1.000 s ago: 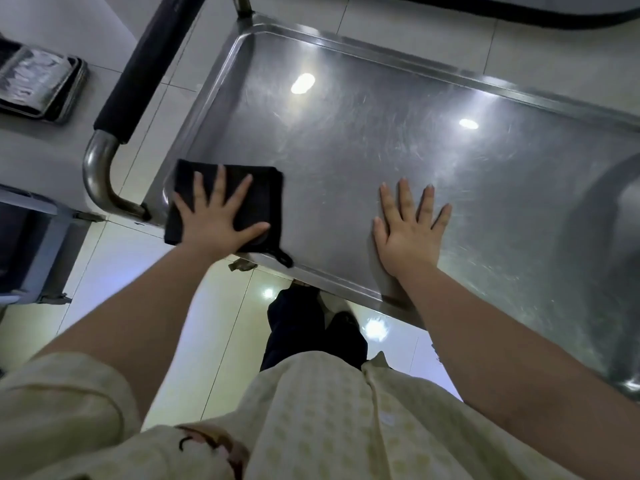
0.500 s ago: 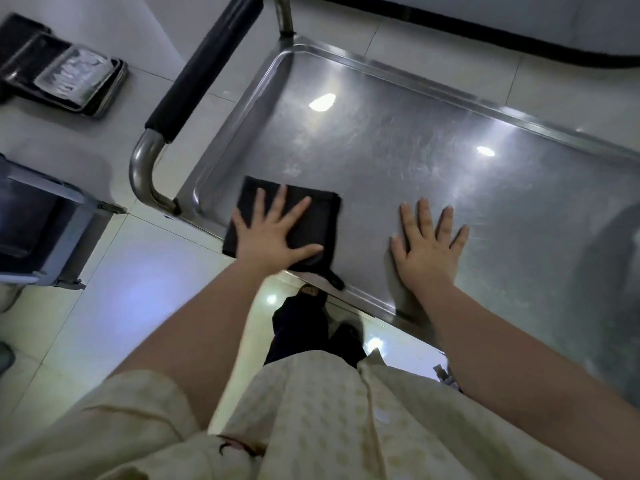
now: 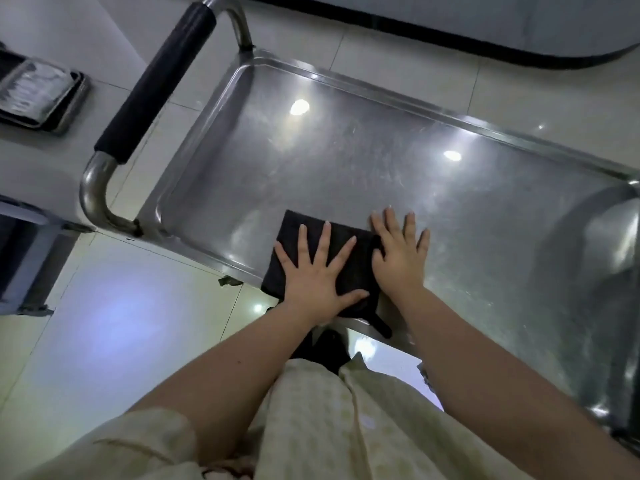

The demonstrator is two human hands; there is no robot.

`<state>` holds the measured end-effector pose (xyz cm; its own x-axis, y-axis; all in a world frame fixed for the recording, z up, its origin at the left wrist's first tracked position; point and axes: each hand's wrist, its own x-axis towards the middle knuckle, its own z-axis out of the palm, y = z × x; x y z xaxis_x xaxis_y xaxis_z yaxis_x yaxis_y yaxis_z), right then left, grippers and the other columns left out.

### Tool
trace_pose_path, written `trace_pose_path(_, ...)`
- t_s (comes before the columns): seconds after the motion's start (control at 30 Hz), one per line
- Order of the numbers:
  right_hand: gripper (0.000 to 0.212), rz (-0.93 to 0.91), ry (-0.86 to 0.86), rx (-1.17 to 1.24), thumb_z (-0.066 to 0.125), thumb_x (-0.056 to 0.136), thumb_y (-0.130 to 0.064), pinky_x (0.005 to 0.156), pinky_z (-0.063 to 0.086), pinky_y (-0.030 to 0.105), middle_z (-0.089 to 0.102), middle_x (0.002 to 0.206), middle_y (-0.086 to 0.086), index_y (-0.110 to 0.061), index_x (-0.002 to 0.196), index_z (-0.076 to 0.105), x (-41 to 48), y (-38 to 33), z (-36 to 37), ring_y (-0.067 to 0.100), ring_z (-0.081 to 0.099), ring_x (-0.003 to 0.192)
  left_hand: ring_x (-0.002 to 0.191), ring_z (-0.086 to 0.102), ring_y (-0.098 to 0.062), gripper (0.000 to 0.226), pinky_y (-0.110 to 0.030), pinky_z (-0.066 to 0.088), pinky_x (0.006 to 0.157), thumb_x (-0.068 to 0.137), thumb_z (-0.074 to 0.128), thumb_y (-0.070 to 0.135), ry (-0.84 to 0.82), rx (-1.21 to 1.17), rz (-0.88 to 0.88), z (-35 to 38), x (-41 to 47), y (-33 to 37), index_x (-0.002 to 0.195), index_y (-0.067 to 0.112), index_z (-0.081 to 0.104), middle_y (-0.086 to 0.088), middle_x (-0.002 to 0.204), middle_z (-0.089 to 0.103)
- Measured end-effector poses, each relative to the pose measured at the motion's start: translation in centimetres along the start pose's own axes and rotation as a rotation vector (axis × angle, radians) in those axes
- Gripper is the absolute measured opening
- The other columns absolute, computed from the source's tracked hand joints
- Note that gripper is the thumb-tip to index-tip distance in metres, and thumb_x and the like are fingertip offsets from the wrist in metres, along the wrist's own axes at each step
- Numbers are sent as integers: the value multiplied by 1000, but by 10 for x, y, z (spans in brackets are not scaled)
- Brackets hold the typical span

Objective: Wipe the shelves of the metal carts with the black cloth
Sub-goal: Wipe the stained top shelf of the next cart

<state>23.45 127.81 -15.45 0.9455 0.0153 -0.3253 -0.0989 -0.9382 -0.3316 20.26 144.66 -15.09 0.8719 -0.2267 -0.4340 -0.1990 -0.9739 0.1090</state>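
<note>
Top shelf (image 3: 346,161) of the metal cart is the one being wiped; it's a shallow steel tray with a raised rim, scuffed and hazy, nothing standing on it. Padded push handle (image 3: 156,81) sits off beyond the left hand. Stack of trays (image 3: 38,93) on the floor further out to the left, not involved.

Black cloth (image 3: 349,271) is folded flat at the near rim, a tab hanging over the edge toward the person.

Left hand (image 3: 315,275): fingers spread, palm flat, pressing on the cloth. Right hand (image 3: 398,254): also flat and spread, on bare steel just beside the cloth, thumb side touching its edge.

Read: mid-wipe along the near edge. Most of the shelf ahead of and to the right of the hands looks undone. Next move probably needs the right hand to clear the cloth's path, or take it over.

No brands, labels or readable writing anywhere.
</note>
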Motion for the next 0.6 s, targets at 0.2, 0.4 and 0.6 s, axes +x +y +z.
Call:
trace_pose_path(0.2, 66, 94, 70, -18, 19, 91, -47, 116, 15, 53, 28, 160, 2, -25, 152, 34, -44, 99, -21, 37, 21, 147, 146, -28, -31, 92, -70, -15, 109, 71, 24, 94, 41, -91, -58, -3, -1, 0, 145, 59, -18, 11, 160, -27)
trace_pose_path(0.4, 65, 337, 53, -140, 3, 89, -68, 120, -5, 51, -9, 160, -16, -47, 151, -3, -114, 185, -26, 31, -5, 151, 150, -14, -29, 95, -72, 1, 112, 70, 35, 93, 83, -94, -245, -31, 16, -136, 147, 59, -8, 12, 163, -17)
trace_pose_path(0.6, 62, 348, 104, -145, 4, 93, -63, 118, -7, 56, -6, 163, -13, -45, 152, -2, -111, 191, -15, 31, -7, 151, 148, -17, -36, 100, -71, -4, 111, 57, 7, 100, 59, 1, -216, -27, 21, -107, 143, 56, -21, 5, 162, -23)
